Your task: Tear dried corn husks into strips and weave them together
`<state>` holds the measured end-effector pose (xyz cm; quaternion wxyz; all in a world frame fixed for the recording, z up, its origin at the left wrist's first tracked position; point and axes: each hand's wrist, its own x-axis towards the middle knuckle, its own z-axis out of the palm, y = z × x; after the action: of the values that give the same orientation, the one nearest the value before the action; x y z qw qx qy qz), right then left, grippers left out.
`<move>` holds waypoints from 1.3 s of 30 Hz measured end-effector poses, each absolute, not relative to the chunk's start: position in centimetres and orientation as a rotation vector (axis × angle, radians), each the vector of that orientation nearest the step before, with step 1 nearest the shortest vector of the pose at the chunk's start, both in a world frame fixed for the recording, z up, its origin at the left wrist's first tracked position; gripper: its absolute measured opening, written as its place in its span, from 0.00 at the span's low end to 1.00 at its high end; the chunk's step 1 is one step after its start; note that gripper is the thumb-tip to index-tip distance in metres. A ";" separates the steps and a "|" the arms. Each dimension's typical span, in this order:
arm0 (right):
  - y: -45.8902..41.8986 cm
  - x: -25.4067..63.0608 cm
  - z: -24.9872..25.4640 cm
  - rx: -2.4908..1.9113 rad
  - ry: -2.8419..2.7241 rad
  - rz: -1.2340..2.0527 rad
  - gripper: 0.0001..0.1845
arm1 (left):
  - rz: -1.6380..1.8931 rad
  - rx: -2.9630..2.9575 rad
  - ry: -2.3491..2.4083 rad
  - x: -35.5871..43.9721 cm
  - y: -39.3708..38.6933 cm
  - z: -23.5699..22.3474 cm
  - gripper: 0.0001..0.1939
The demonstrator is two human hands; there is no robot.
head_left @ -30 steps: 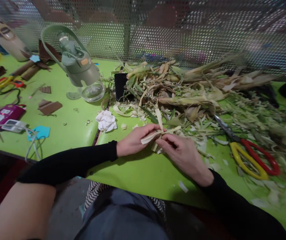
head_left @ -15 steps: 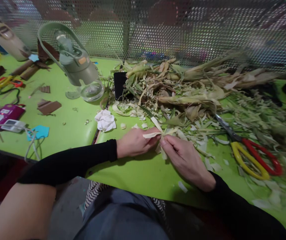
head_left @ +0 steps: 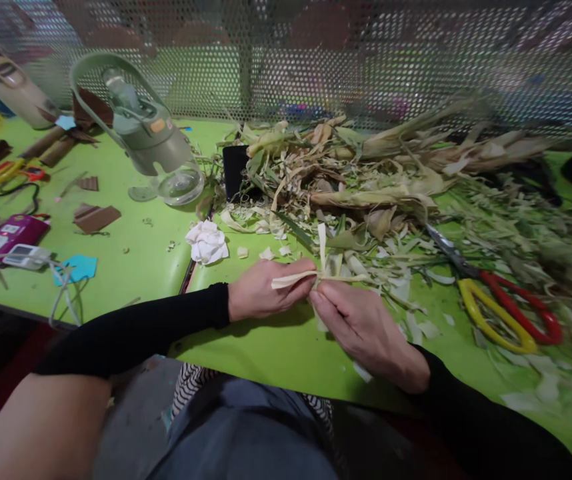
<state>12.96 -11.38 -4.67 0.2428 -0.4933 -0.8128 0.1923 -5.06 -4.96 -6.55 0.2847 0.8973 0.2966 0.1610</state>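
Several pale corn husk strips (head_left: 322, 245) cross one another between my hands, held just above the green table. My left hand (head_left: 272, 288) is closed on them from the left, and one strip lies over its fingers. From the right, my right hand (head_left: 363, 320) pinches the strips near their crossing with thumb and forefinger. Both hands' fingertips nearly meet there, partly hiding the crossing. Behind them lies a heap of dried corn husks (head_left: 376, 200) with shredded bits. Scissors (head_left: 496, 297) with one yellow and one red handle rest open to the right.
A green bottle (head_left: 159, 143) stands behind a crumpled white paper (head_left: 207, 243). The black phone-like slab (head_left: 235, 172) leans by the husks. At left are a purple box (head_left: 11, 235), cables and brown scraps (head_left: 96, 219). A perforated metal screen (head_left: 286, 67) borders the table's back.
The strips have turned between my fingers: one now points upright and another stretches right over my right hand. Both hands have shifted slightly left and down.
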 end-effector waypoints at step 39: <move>-9.4 15.1 -4.5 -1.434 -2.004 -0.105 0.11 | 0.517 1.218 0.688 -4.8 -2.7 -5.4 0.09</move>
<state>15.06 -9.37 -4.48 0.3309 -0.5487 -0.7667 -0.0400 -4.77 -2.68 -5.45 0.7345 0.5541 0.3132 0.2351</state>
